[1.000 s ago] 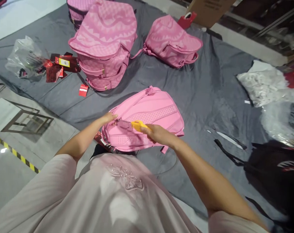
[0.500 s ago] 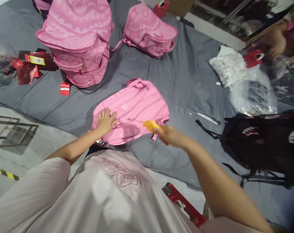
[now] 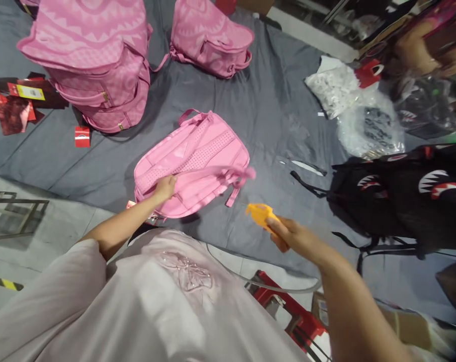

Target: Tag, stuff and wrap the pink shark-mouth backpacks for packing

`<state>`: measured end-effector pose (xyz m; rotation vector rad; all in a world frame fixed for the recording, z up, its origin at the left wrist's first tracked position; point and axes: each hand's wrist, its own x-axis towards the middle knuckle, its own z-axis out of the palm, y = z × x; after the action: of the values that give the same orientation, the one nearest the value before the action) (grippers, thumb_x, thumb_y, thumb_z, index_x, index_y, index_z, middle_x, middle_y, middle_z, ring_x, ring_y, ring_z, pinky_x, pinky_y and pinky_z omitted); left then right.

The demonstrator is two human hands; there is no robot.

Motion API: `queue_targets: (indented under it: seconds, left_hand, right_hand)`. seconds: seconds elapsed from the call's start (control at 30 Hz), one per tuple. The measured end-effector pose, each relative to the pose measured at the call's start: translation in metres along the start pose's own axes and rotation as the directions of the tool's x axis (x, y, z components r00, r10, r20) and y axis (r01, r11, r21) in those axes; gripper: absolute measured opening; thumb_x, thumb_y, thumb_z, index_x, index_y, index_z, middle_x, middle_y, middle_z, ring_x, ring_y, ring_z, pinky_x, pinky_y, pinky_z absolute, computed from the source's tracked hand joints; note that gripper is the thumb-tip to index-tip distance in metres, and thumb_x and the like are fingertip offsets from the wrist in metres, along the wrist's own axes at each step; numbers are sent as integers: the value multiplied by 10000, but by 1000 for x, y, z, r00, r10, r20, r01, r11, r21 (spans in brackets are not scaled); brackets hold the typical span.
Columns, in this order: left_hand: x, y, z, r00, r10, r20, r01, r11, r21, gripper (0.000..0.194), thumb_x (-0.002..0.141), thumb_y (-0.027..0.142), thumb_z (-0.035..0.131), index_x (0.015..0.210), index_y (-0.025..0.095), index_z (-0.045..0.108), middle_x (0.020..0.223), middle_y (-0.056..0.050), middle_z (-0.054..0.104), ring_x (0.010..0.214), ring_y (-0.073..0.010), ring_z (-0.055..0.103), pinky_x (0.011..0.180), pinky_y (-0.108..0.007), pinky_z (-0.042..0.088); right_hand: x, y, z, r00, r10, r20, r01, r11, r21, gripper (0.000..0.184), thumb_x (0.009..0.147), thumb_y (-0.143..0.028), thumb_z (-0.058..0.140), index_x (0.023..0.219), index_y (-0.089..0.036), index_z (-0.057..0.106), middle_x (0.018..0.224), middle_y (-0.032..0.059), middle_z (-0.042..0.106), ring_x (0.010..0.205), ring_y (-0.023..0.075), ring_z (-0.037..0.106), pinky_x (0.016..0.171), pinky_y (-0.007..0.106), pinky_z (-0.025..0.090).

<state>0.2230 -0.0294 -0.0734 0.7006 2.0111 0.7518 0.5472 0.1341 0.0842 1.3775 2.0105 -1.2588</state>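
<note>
Pink backpack [image 3: 202,159] no longer has the yellow tool [image 3: 261,215] over it.

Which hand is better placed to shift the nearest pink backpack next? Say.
Probably the left hand: it touches the backpack, while the right hand holds a yellow-orange tool apart from it.

Black bags [image 3: 401,211] printed with teeth, clear plastic bag [image 3: 376,130] near them, grey cloth [image 3: 280,110], yellow-and-black tape [image 3: 4,282] on pale floor [image 3: 65,221]
</note>
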Motion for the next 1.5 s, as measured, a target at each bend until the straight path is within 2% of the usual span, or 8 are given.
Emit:
queue_targets:
  seconds: [0.1,0.23,0.43,0.57,0.63,0.8,1.07,1.5]
  left_hand:
    - [12,15,10,994,-69,88,74,996,-50,431,1037,339,294,1177,92,618,856,-143,705,688,-237,690,625,-346,539]
    - [-6,30,44,994,109,-11,-108,989,103,411,1002,301,419,1393,256,540,1302,-147,605,1143,-295,612,929,-443,505]
    - [-28,43,72,926,362,102,-335,668,665,610,909,363,614,1494,294,453,1588,-172,298,1338,-413,403,1047,-575,373]
    - [-20,38,24,897,442,-15,-409,842,352,491,889,426,644,1350,264,591,1550,-123,382,1393,-372,364,1152,-536,298]
    - [-8,29,-14,943,217,-252,-247,964,-96,380,902,330,640,1270,242,607,1448,-95,493,1357,-276,430,1154,-415,337]
    - [30,12,-81,918,-394,46,315,652,-689,204,998,227,442,970,110,606,889,-112,653,847,-172,662,860,-288,535]
    - [52,0,-59,801,-70,595,572,383,-725,367,995,419,474,1089,115,657,811,-84,725,897,-244,723,982,-421,528]
    - [78,-21,-48,794,129,595,519,367,-772,495,899,443,475,1162,83,692,991,-129,762,1070,-286,697,1126,-440,427]
  right_hand:
    - [5,-4,9,995,11,-97,-18,997,-75,572,863,-752,373,721,-213,501,481,0,540,432,139,503,494,267,381]
    - [13,-28,3,968,7,-251,-52,984,-172,482,956,-583,340,824,-178,566,573,25,602,499,145,549,547,264,388]
    - [19,-43,5,924,126,-360,-261,897,-356,524,993,-587,318,1060,-166,623,880,111,697,749,213,635,593,274,326]
    - [7,-30,58,938,198,-283,-279,917,-284,463,1023,-516,323,1085,-169,624,894,109,703,804,223,649,599,268,318]
    - [-3,-25,98,950,217,-225,-268,936,-229,427,1034,-484,331,1086,-178,624,887,97,710,799,219,656,600,267,318]
    - [-10,-42,189,927,315,-203,-352,919,-180,427,1050,-481,308,1169,-181,588,926,102,730,882,239,687,609,273,326]
    - [40,-105,251,905,197,-378,-285,939,-192,385,1042,-482,386,1174,-171,569,894,102,729,806,225,696,611,273,311]
    - [71,-80,265,722,420,-550,-490,871,21,382,1056,-466,357,1169,-147,533,876,105,712,733,186,646,584,280,223]
